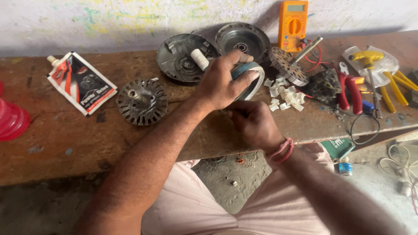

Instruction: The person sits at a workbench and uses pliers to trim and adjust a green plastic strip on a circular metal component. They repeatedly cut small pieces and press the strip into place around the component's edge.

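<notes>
Tape roll: a wide roll with a blue-grey face and pale rim, held on edge above the front part of the worktop, its open centre facing roughly towards the person.
Left hand: the left hand wraps over the roll's top and near side, grip closed on it, thumb along the rim.
Right hand: the right hand sits just below and slightly nearer the person, fingers pinched together at the roll's lower edge; what they pinch is too small to tell.
Key relation: the roll lies up and away from the right hand's pinch, touching or nearly so.
Beyond: small white paper pieces just right of the roll; a slotted metal core well left; two round housings behind; an orange meter against the wall.
</notes>
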